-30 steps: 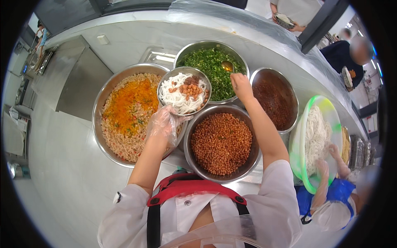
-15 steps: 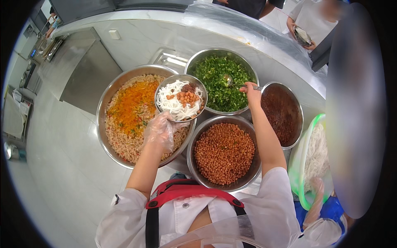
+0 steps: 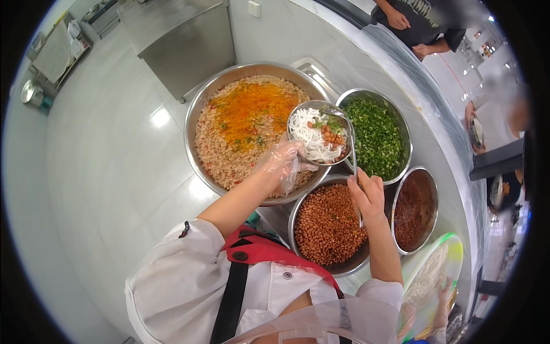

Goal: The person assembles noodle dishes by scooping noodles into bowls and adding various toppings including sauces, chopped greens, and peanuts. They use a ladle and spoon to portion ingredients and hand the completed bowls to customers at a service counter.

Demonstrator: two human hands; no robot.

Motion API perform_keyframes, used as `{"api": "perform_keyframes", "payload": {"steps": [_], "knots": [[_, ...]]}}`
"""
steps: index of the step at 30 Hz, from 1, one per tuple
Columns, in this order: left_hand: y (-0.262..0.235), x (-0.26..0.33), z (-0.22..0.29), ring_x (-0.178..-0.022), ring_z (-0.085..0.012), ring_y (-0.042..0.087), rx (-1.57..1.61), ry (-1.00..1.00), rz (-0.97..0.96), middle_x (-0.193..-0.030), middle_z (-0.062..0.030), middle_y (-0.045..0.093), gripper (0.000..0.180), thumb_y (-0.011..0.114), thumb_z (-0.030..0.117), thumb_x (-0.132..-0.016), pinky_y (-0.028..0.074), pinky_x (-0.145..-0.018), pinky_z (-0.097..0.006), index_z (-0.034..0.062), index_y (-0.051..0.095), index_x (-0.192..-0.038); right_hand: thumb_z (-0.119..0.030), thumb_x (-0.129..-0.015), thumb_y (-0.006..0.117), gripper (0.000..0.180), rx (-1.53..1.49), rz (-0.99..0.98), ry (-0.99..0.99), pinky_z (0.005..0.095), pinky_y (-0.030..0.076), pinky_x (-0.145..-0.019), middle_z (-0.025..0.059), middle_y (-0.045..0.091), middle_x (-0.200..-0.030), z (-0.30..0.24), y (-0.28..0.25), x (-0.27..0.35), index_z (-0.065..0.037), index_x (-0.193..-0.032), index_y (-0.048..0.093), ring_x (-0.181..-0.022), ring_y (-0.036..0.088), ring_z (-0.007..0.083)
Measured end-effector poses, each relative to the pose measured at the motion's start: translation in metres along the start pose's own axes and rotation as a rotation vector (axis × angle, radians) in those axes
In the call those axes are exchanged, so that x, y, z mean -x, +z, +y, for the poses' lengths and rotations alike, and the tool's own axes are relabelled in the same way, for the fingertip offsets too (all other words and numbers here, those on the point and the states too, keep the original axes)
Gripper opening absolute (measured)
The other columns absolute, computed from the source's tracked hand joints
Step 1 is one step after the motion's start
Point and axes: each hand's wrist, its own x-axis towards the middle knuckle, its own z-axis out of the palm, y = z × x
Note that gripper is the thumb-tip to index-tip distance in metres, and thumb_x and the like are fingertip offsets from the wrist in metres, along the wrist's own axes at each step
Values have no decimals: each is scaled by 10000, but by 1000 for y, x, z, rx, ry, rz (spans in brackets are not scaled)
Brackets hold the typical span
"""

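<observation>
Your plastic-gloved left hand (image 3: 283, 163) clasps a small round silver metal bowl (image 3: 312, 104), white noodles (image 3: 307, 143) topped with brown beans (image 3: 333, 139) and chopped greens (image 3: 332, 122), overlapping a wide steel basin (image 3: 190, 146); your right hand (image 3: 369, 198) grips a long-handled metal spoon (image 3: 353, 150).

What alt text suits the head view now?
A gloved left hand holds a small round metal bowl of white noodles; the right hand holds a long metal spoon over it. Larger metal bowls of food stand nearby.

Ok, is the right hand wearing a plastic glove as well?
No, the right hand holding the spoon shows bare skin, while the left hand wears clear plastic.
</observation>
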Motion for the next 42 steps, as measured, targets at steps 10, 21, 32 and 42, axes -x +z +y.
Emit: {"api": "perform_keyframes", "payload": {"steps": [10, 21, 32, 42], "knots": [[-85, 62, 63, -942, -341, 597, 90, 231, 188, -1125, -183, 513, 656, 438, -82, -614, 560, -701, -542, 66, 295, -1237, -70, -893, 493, 143, -777, 229, 856, 287, 452, -757, 80, 631, -767, 11, 105, -72, 3, -965, 592, -765, 608, 158], [-154, 118, 116, -965, -420, 573, 87, 438, 331, -1187, -238, 450, 695, 378, -72, -621, 532, -713, -589, 59, 236, -1289, -84, -844, 552, 136, -859, -149, 840, 300, 465, -638, 126, 635, -745, -14, 216, -62, 28, -910, 593, -653, 628, 184], [-140, 111, 115, -989, -411, 569, -25, 413, 337, -1205, -229, 462, 733, 377, -71, -611, 540, -696, -581, 91, 245, -1314, -144, -862, 501, 213, -1067, 6, 1214, 268, 468, -613, 134, 643, -795, 9, 123, -116, 49, -929, 564, -633, 631, 165], [-120, 36, 68, -927, -354, 606, 139, 169, -42, -1158, -186, 504, 611, 454, -18, -675, 564, -684, -519, 70, 303, -1261, -73, -773, 558, 260, -107, -81, -17, 338, 453, -720, 178, 584, -991, -66, 55, -120, -23, -1025, 604, -810, 563, 257]]}}
